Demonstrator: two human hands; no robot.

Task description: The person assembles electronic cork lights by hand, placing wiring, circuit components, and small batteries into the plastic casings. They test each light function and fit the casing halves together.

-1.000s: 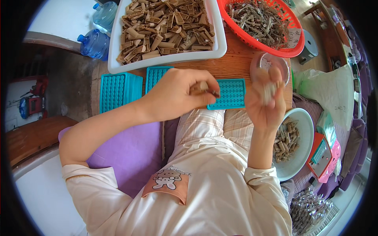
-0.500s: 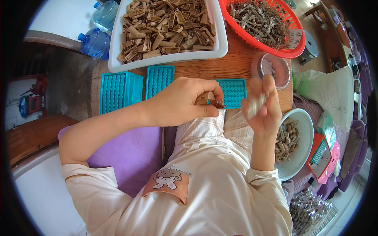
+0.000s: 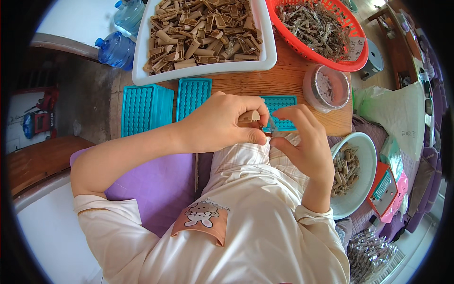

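My left hand (image 3: 226, 118) is closed on a tan plastic casing (image 3: 249, 116), rounded on top, held above the table's front edge. A small dark reddish bit shows under it, between thumb and finger. Facing it from the right, my right hand (image 3: 306, 141) has its thumb and fingers spread apart. Between its fingertips and the casing is a small, clear piece (image 3: 273, 125); whether the fingers touch it I cannot tell. Behind the hands lies a teal studded tray (image 3: 284, 105), partly covered by them.
A white bin (image 3: 208, 72) of tan casings stands at the back. Right of it are a red basket (image 3: 362, 59) of clear strips and a clear tub (image 3: 346, 87). Stacked teal trays (image 3: 163, 106) stand left. A pale bowl (image 3: 371, 161) of tan pieces sits right.
My right hand has come left and turned, from raised with a pale striped blur at its fingers to spread beside the casing. My left hand stays nearly still, holding the casing.
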